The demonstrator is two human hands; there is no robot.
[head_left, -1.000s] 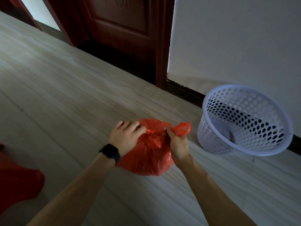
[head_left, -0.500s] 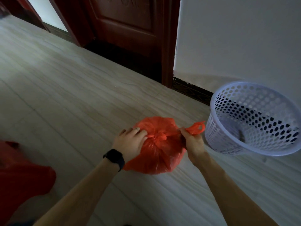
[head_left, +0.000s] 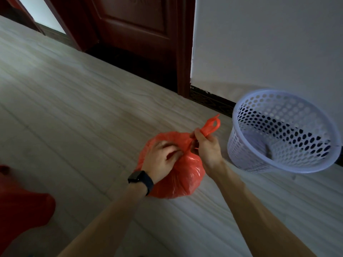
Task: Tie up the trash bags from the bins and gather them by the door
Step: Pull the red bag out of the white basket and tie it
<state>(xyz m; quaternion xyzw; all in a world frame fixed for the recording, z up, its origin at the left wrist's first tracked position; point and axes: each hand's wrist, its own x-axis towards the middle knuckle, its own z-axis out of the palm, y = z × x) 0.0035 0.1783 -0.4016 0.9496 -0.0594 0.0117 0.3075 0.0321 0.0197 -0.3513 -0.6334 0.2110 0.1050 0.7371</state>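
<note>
Knotting looks nearly done: your left hand (head_left: 161,160) pinches the red plastic trash bag (head_left: 185,180) at its neck, your right hand (head_left: 207,147) grips its handle loop (head_left: 211,126) toward one o'clock; carrying remains.

Head view; faces forward-down; close above red bag (head_left: 185,179)

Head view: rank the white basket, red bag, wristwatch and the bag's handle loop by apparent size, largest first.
1. white basket
2. red bag
3. wristwatch and handle loop: these look about alike, so I leave them unranked.
</note>
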